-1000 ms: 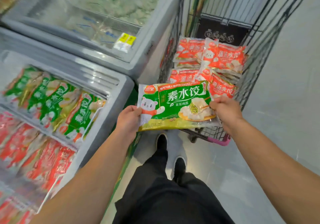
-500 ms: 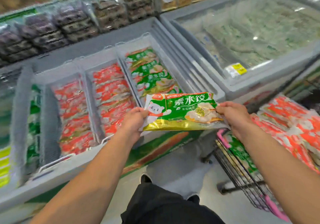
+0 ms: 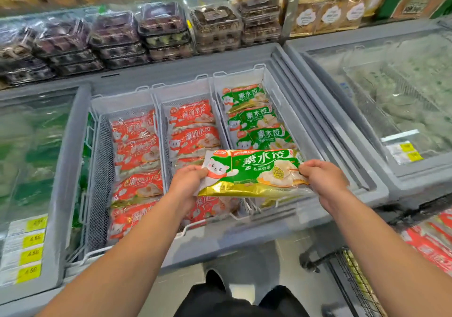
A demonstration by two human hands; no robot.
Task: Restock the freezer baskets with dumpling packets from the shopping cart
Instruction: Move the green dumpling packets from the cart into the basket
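A supermarket aisle: an open chest freezer (image 3: pixel 325 130) holds three white baskets below shelves of boxed pastries. The left hand (image 3: pixel 189 182) and right hand (image 3: pixel 322 178) each pinch one end of a green dumpling packet (image 3: pixel 254 172), held level over the near end of the right-hand basket (image 3: pixel 269 81), at about one o'clock. The placing step looks in hand; next it should be lowered behind the green packets (image 3: pixel 254 118) already there.

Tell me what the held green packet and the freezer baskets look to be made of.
Green packet: most likely thin printed plastic film, glossy; its gold lower edge crinkles and catches light, and it sags a little between the left hand and right hand. Freezer baskets: apparently white-coated metal wire; fine mesh walls and thin rod rims show, though plastic cannot be ruled out.
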